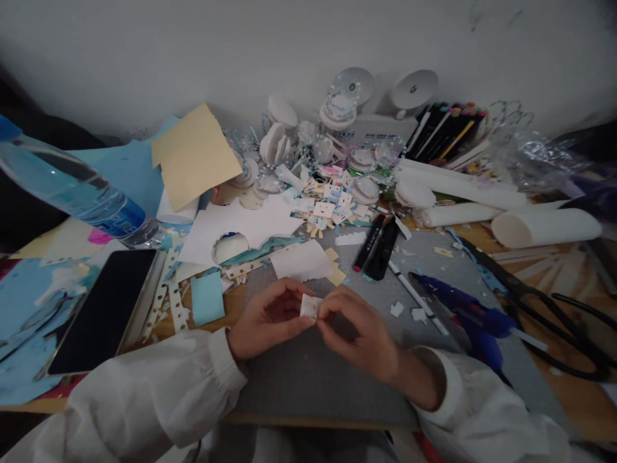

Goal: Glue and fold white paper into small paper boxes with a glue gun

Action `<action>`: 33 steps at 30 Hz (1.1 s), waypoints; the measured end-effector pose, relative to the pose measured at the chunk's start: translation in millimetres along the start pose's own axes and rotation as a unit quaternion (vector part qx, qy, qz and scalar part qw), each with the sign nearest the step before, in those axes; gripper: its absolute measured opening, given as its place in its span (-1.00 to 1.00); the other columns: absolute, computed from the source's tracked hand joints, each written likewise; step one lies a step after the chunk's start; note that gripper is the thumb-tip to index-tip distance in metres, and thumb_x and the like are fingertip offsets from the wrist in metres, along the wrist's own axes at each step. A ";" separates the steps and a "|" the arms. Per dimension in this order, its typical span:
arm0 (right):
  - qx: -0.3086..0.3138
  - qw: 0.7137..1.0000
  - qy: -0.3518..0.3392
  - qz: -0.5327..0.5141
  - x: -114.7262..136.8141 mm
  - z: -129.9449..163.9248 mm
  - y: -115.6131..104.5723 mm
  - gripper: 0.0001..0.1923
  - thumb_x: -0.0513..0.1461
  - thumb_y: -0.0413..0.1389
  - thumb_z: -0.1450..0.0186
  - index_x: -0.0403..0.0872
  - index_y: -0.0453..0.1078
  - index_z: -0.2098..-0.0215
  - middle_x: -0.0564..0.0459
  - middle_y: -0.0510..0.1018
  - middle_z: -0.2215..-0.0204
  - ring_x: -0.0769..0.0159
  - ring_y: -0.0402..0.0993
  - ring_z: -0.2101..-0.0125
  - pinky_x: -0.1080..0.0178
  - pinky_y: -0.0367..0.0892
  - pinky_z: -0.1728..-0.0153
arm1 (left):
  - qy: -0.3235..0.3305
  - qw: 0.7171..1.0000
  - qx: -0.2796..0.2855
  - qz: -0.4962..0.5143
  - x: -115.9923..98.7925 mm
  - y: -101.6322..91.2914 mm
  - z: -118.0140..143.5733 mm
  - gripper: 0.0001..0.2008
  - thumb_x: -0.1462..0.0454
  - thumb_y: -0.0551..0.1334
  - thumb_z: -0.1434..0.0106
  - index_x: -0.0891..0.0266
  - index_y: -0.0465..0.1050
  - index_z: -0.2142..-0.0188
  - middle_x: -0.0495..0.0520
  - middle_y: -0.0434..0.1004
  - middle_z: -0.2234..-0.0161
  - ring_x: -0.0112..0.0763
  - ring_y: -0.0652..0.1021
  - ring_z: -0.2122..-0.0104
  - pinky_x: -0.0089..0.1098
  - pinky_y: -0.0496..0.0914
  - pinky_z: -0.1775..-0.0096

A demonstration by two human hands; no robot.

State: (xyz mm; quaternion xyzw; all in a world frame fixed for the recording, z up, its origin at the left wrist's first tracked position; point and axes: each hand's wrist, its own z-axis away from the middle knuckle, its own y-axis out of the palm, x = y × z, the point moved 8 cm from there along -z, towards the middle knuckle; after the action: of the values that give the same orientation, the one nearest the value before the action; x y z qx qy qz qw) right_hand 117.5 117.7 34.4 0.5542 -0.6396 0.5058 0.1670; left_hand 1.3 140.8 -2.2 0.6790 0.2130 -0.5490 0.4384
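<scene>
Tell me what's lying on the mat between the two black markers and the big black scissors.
In the head view, a thin white pen and a blue glue gun lie between the black markers and the scissors, with small paper scraps on the grey mat.

A: Any readable text here?

B: Nothing we can actually read. The water bottle [77,193] at the desk's left edge has a blue label with pale lettering, too blurred for us to make out.

A: The white box [380,132] at the back edge?

B: We see a row of blue print on its front, too small to tell letters or numbers.

A: Markers, phone?

B: The two black markers [376,243] mid-desk show no legible marking. The phone [103,308] screen near the left edge is dark.
</scene>
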 end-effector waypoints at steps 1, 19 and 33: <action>0.000 1.000 -0.011 0.010 1.0 0.8 0.1 -0.87 -0.39 0.06 -0.25 -0.03 0.31 0.30 0.09 0.39 0.41 0.40 0.35 0.38 0.35 0.29 0.37 | -0.004 1.000 -0.005 0.004 0.8 -0.8 0.3 -0.73 0.46 0.31 -0.17 0.23 0.43 0.13 0.00 0.47 0.27 -0.53 0.53 0.27 -0.53 0.42 0.20; -0.099 0.994 0.021 0.036 -14.4 -1.3 -21.8 -0.79 -0.37 -0.07 -0.35 -0.01 0.26 0.09 0.06 0.43 0.34 0.34 0.39 0.31 0.28 0.33 0.28 | -0.005 0.996 -0.089 0.008 -2.9 -21.7 -2.4 -0.82 0.28 0.36 -0.14 0.26 0.45 0.27 0.00 0.45 0.40 -0.44 0.50 0.41 -0.39 0.49 0.34; -0.103 0.984 0.065 0.132 -45.6 -5.0 -5.3 -0.66 -0.36 0.00 -0.30 -0.03 0.29 -0.03 -0.12 0.40 -0.01 0.10 0.26 -0.05 -0.05 0.25 -0.05 | -0.014 0.993 -0.117 -0.008 0.4 -35.4 -1.7 -0.81 0.24 0.32 -0.14 0.27 0.44 0.26 -0.01 0.40 0.43 -0.45 0.41 0.43 -0.47 0.31 0.39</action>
State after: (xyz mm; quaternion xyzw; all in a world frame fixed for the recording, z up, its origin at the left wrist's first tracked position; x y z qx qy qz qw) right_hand 135.4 147.2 3.8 0.4107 -0.7436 0.4897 0.1964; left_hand -24.9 160.7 -15.3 0.6136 0.2749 -0.5332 0.5135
